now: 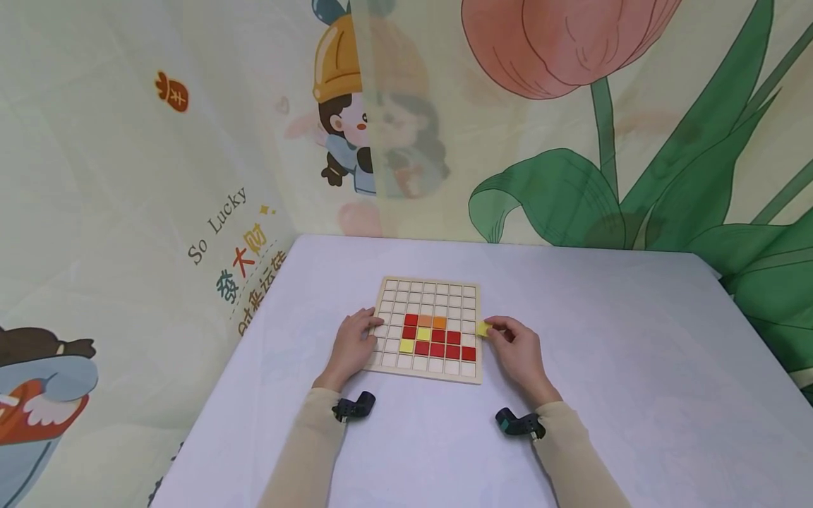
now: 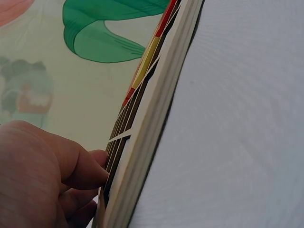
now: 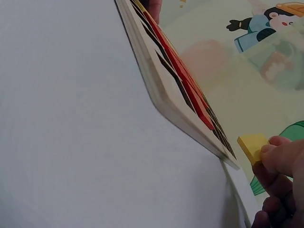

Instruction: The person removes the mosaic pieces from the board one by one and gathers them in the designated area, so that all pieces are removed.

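A square wooden grid board (image 1: 384, 288) lies on the white table, with red tiles (image 1: 437, 350), several yellow and orange ones set in its middle cells. Between thumb and fingers, my right hand (image 1: 519, 356) pinches a loose yellow tile (image 1: 483, 329) at the board's right edge. The right wrist view shows that yellow tile (image 3: 248, 146) raised beside the board's corner. My left hand (image 1: 349, 347) rests at the board's left edge, fingertips on the rim. Seen from the left wrist, the left hand's fingers (image 2: 80, 166) are loosely bent against the board's side.
The white table (image 1: 635, 367) reaches back to a printed cloth with a large tulip (image 1: 568, 42) and a cartoon figure. Another printed cloth (image 1: 127, 212) hangs on the left. A black wrist camera sits at each sleeve cuff.
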Demonstrator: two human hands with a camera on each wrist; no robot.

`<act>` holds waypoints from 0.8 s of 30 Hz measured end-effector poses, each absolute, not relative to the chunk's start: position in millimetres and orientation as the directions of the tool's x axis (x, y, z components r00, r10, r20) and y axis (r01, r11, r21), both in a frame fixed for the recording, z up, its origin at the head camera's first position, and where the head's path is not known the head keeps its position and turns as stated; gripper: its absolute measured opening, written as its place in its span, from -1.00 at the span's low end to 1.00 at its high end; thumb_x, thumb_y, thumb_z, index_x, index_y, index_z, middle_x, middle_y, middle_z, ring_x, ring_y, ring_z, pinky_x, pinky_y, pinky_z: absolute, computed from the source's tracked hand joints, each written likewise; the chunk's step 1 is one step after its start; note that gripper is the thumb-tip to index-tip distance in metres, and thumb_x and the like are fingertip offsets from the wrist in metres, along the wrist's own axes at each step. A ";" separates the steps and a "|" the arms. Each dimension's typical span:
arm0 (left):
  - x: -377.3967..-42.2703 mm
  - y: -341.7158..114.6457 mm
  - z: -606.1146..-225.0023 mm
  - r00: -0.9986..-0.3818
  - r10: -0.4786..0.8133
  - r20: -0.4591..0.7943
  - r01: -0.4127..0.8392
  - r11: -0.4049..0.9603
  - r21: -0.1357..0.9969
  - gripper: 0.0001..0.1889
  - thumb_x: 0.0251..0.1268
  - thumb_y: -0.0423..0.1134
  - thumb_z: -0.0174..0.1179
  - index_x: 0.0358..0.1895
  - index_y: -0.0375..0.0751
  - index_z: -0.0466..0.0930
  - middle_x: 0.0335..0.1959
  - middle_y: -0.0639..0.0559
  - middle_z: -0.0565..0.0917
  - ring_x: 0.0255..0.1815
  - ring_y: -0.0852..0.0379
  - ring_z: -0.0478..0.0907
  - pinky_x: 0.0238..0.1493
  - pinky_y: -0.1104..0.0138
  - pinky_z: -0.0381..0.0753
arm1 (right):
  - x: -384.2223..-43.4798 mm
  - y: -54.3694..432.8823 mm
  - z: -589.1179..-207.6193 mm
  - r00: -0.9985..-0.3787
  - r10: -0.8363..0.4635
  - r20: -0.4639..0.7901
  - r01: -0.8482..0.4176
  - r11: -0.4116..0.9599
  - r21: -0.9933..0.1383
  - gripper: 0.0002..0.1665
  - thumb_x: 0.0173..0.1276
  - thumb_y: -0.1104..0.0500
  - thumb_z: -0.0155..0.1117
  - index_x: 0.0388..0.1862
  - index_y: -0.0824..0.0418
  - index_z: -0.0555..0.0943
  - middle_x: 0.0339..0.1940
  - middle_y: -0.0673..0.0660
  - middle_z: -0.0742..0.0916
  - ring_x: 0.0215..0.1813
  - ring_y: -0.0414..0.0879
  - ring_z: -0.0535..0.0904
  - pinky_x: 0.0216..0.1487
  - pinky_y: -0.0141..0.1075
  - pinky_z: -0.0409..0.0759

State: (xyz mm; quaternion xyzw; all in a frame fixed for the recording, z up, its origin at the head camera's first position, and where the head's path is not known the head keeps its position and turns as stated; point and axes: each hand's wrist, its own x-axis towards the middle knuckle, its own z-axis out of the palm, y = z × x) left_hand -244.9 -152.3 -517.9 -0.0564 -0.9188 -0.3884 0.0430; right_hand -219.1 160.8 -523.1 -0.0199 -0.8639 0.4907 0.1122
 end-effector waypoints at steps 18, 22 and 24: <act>-246.6 -153.3 -520.3 -0.987 0.078 0.140 0.155 0.697 0.700 -0.65 0.21 -0.47 0.03 0.03 -0.22 0.64 0.38 -0.10 0.43 0.49 -0.08 0.19 0.57 0.12 -0.08 | -236.2 187.3 -529.4 -0.934 0.270 0.236 -0.062 0.526 -0.848 -0.79 0.39 0.29 0.19 -0.05 0.25 0.66 -0.11 0.22 0.71 -0.02 0.03 0.54 0.07 -0.13 0.51; -246.4 -152.5 -520.0 -0.988 0.076 0.137 0.151 0.700 0.698 -0.65 0.22 -0.46 0.03 0.04 -0.22 0.64 0.39 -0.10 0.43 0.49 -0.08 0.19 0.57 0.12 -0.08 | -240.3 190.8 -531.5 -0.926 0.270 0.263 -0.081 0.538 -0.839 -0.80 0.38 0.27 0.20 -0.07 0.24 0.67 -0.12 0.20 0.72 -0.05 0.01 0.53 0.02 -0.18 0.49; -246.4 -152.2 -520.3 -0.988 0.075 0.134 0.148 0.699 0.699 -0.65 0.22 -0.46 0.03 0.04 -0.21 0.64 0.39 -0.10 0.43 0.49 -0.07 0.19 0.57 0.12 -0.08 | -243.2 193.8 -533.2 -0.925 0.263 0.274 -0.092 0.546 -0.833 -0.80 0.38 0.28 0.20 -0.07 0.24 0.68 -0.12 0.20 0.72 -0.07 0.01 0.53 -0.02 -0.19 0.49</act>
